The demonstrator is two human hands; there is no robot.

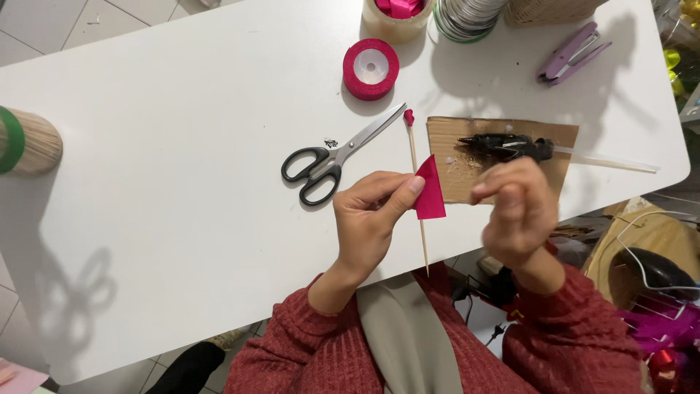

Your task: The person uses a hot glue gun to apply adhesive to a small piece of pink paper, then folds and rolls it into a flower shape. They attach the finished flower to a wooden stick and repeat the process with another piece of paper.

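Note:
My left hand (372,215) pinches a folded piece of pink ribbon (430,191) against a thin wooden skewer (417,190). The skewer has a small pink bud at its far tip (409,116). My right hand (514,211) hovers just right of the ribbon, blurred, fingers curled, near a black glue gun (504,146). The gun lies on a piece of brown cardboard (561,135) with a clear glue stick (612,163) poking out of its back. Whether the right hand touches the gun is unclear.
Black-handled scissors (328,159) lie left of the skewer. A pink ribbon spool (370,69), a tub of pink pieces (397,14), a ribbon reel (467,16), a basket (547,9) and a lilac stapler (572,55) sit at the far edge. A bundle of skewers (25,142) is far left.

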